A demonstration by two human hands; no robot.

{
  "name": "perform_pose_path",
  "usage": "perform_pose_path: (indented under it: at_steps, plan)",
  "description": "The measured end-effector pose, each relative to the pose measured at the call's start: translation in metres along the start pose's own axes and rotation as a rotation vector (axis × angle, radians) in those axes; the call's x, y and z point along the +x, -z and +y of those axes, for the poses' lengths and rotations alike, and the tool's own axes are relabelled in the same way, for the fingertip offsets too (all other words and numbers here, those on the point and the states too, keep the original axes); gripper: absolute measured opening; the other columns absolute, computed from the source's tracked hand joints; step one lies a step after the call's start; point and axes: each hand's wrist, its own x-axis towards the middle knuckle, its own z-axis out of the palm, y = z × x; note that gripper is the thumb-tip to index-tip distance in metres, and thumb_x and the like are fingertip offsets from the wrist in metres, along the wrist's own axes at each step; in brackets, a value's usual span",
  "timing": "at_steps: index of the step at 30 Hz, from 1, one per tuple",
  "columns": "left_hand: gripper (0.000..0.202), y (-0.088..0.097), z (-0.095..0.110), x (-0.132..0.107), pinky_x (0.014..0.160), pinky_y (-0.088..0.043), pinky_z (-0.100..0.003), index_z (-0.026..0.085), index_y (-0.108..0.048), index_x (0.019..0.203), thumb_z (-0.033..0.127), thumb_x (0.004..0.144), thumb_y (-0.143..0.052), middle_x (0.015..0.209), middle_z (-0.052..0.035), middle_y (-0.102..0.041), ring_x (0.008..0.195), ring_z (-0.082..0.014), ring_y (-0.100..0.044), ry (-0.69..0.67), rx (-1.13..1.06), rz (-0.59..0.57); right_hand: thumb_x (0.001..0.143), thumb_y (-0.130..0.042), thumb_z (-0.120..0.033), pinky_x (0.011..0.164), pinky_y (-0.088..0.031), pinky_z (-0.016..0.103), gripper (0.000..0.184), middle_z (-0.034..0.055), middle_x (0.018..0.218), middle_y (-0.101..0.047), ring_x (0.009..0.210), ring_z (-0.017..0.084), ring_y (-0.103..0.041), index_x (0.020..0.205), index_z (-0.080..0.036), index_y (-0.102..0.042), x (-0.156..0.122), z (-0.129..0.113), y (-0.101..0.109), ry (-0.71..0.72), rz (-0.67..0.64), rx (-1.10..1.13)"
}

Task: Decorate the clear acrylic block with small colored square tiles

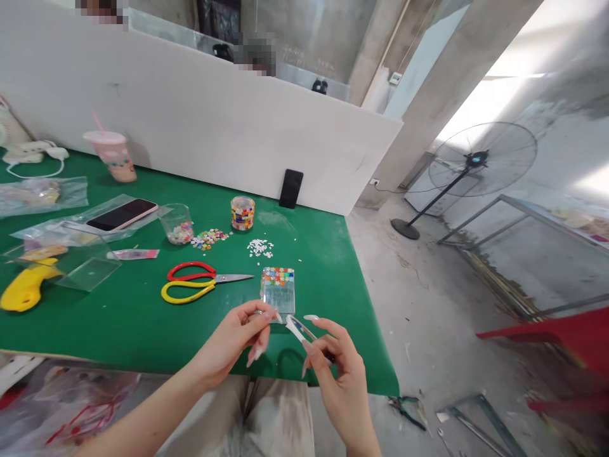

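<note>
My left hand (235, 339) pinches the lower edge of a clear rectangular plate (278, 293) whose top rows are covered with small coloured tiles; the plate rests on the green table (137, 317). My right hand (335, 368) is closed around a thin dark tool with a pale tip (297, 329), pointed toward the plate's lower edge. Both hands are over the table's front edge.
Red and yellow scissors (195, 282) lie left of the plate. Behind it are loose white tiles (260, 248), coloured tiles (209, 238), a tiled cup (242, 212), a clear cup (177, 223), a phone (122, 214), plastic bags, a yellow tool (26, 289). A fan (476, 162) stands at right.
</note>
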Motion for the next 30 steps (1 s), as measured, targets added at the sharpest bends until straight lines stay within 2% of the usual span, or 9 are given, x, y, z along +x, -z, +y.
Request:
perform_pose_path:
  at_steps: [3,6,8,13,17,22,30]
  plan:
    - [0.031,-0.003,0.008,-0.003,0.05,-0.045,-0.017,0.014,-0.067,0.075,0.043,0.075,-0.078,0.057,0.0028,-0.063,0.049,-0.007,-0.052,-0.101,0.051,0.036,0.095,-0.056,-0.02,0.052,-0.046,0.016,0.025,-0.0067,0.062,-0.065,0.053,0.009,-0.059,0.118,-0.03,-0.058,0.001,-0.001,-0.002,0.019,-0.002,0.006]
    - [0.021,-0.005,0.013,-0.007,0.057,-0.05,-0.018,0.016,-0.073,0.086,0.036,0.079,-0.073,0.063,0.0034,-0.067,0.054,-0.0073,-0.056,-0.24,0.122,0.047,0.094,-0.058,-0.02,0.051,-0.045,0.016,0.025,-0.0069,0.061,-0.063,0.052,0.008,-0.058,0.117,-0.03,-0.059,0.002,-0.004,-0.005,0.041,0.016,0.032]
    - [0.021,-0.004,0.014,-0.011,0.06,-0.051,-0.018,0.018,-0.076,0.095,0.033,0.082,-0.069,0.065,0.0035,-0.068,0.056,-0.0078,-0.057,-0.283,0.184,0.014,0.093,-0.06,-0.021,0.051,-0.045,0.016,0.024,-0.0073,0.059,-0.062,0.052,0.008,-0.057,0.115,-0.031,-0.059,0.002,-0.007,-0.006,0.048,0.035,0.054]
    - [0.033,0.002,0.013,-0.018,0.067,-0.053,-0.021,0.021,-0.074,0.114,0.028,0.082,-0.068,0.083,-0.0007,-0.072,0.07,-0.0117,-0.063,-0.216,0.339,-0.132,0.094,-0.059,-0.021,0.053,-0.046,0.016,0.024,-0.0067,0.061,-0.06,0.053,0.008,-0.057,0.116,-0.031,-0.06,0.0,-0.013,-0.004,0.047,0.013,0.081]
    - [0.036,0.005,0.019,-0.022,0.074,-0.056,-0.025,0.02,-0.074,0.114,0.024,0.078,-0.069,0.088,-0.0034,-0.074,0.081,-0.0166,-0.068,-0.18,0.415,-0.207,0.094,-0.059,-0.024,0.053,-0.046,0.016,0.024,-0.0075,0.06,-0.058,0.053,0.008,-0.057,0.116,-0.032,-0.059,0.002,-0.017,0.0,0.045,-0.015,0.1]
    - [0.037,0.001,0.027,-0.028,0.071,-0.057,-0.026,0.017,-0.075,0.11,0.027,0.076,-0.07,0.084,-0.0041,-0.074,0.078,-0.0175,-0.068,-0.164,0.483,-0.215,0.096,-0.057,-0.026,0.055,-0.046,0.016,0.025,-0.0078,0.062,-0.056,0.055,0.008,-0.056,0.12,-0.034,-0.056,0.002,-0.019,0.003,0.01,-0.076,0.126]
    - [0.031,-0.003,0.027,-0.026,0.071,-0.054,-0.025,0.019,-0.077,0.105,0.033,0.079,-0.066,0.092,-0.0031,-0.078,0.079,-0.0172,-0.067,-0.211,0.656,-0.158,0.095,-0.059,-0.029,0.052,-0.04,0.016,0.028,-0.0087,0.061,-0.052,0.054,0.008,-0.048,0.122,-0.031,-0.053,0.005,-0.021,0.004,-0.085,-0.168,0.101]
